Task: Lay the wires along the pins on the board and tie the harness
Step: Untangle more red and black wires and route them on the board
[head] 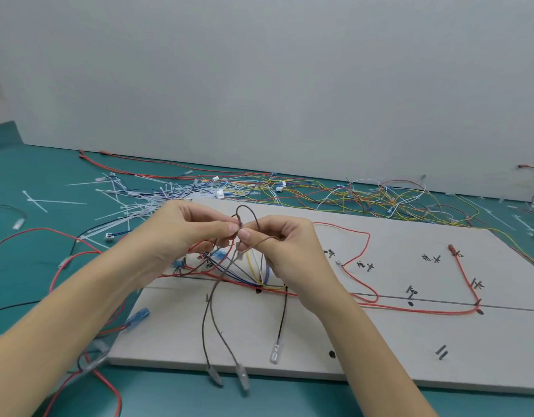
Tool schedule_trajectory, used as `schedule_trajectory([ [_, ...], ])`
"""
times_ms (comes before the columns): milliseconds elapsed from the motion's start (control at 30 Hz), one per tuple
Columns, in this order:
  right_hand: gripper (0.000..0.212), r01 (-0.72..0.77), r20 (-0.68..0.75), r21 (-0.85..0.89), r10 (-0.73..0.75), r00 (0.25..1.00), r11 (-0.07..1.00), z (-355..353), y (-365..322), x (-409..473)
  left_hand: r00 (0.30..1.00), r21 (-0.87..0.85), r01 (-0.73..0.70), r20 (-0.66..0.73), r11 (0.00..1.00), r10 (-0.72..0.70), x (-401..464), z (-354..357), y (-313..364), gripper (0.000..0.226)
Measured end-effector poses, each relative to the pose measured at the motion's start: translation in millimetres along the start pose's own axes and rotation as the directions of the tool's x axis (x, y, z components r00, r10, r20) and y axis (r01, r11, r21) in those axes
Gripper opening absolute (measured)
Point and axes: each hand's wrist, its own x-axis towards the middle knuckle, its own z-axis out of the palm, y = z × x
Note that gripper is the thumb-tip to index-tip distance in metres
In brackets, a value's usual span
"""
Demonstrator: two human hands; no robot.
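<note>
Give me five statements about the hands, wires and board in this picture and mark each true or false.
1. Both hands pinch the brown wire above the board. True.
2. The left hand lies flat on the table. False: it is raised, fingertips meeting those of the right hand.
3. A red wire runs along the board's drawn line to the right. True.
4. The cable ties are piled on the board's near right corner. False: they lie on the green table beyond the board's left end.
5. The board carries handwritten black marks. True.
</note>
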Motion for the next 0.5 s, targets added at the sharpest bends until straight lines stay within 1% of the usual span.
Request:
schedule_trajectory([
  [100,0.011,-0.036,0.033,0.028,0.035,0.999,0.999,-2.9,-5.1,-2.3,0.994,0.093,-0.106,0.021,0.990,0.105,-1.7,-1.7,3.0,0.028],
  [200,0.014,-0.054,0.043,0.030,0.053,0.998,0.998,-4.5,-7.4,-2.6,0.977,0.142,-0.211,0.003,0.967,0.213,-2.0,0.5,3.1,0.016],
  [267,0.017,-0.046,0.040,0.008,0.045,0.998,0.999,-4.4,-5.9,-1.9,0.958,0.205,-0.275,-0.020,0.939,0.285,-2.1,3.4,1.5,0.007],
  [367,0.021,-0.005,-0.023,-0.082,0.003,1.000,0.997,-1.2,-1.8,-0.7,0.904,0.404,-0.376,-0.035,0.834,0.425,-2.8,7.7,-5.6,0.016],
  [433,0.022,-0.001,-0.058,-0.138,-0.007,0.998,0.990,0.6,0.6,0.2,0.865,0.513,-0.408,-0.046,0.755,0.499,-4.5,13.1,-10.4,0.014],
  [500,0.024,-0.011,-0.074,-0.167,-0.002,0.997,0.986,1.2,1.8,0.9,0.830,0.575,-0.422,-0.066,0.701,0.554,-5.9,18.3,-14.1,0.012],
])
